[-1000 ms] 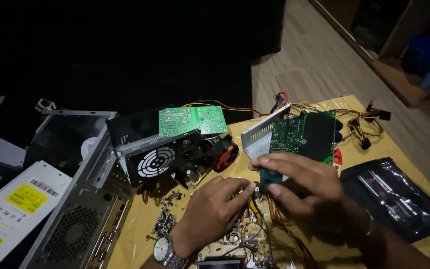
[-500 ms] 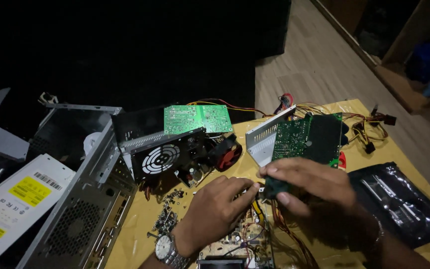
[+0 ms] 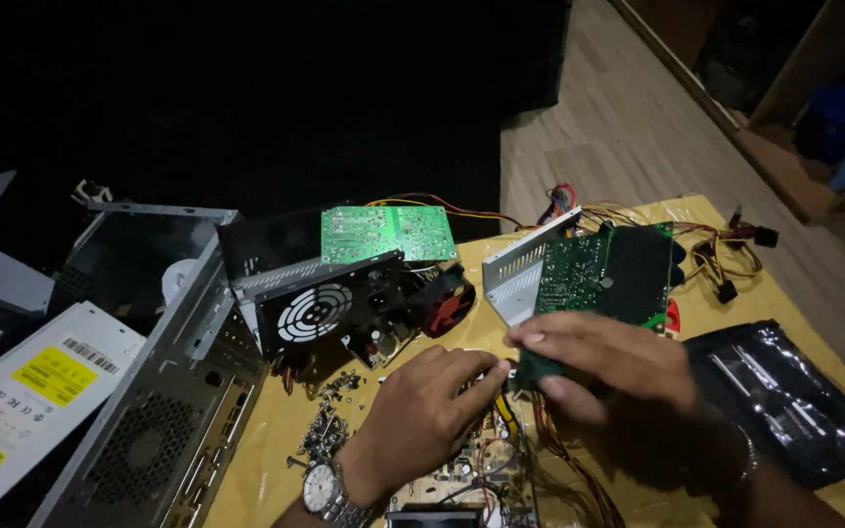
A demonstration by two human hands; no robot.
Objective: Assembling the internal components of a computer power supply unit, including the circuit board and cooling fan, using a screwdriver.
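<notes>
Little is changing since the earlier frame: the right hand (image 3: pixel 603 367) is still gripping the green circuit board (image 3: pixel 603 279) tilted above the yellow surface (image 3: pixel 266 460), while the left hand (image 3: pixel 427 416), fingers curled, is touching its lower corner. Crowding around are a fan-grilled power supply (image 3: pixel 330 308), loose screws (image 3: pixel 325 430), a black bag (image 3: pixel 784 396) and an open computer case (image 3: pixel 163 401).
</notes>
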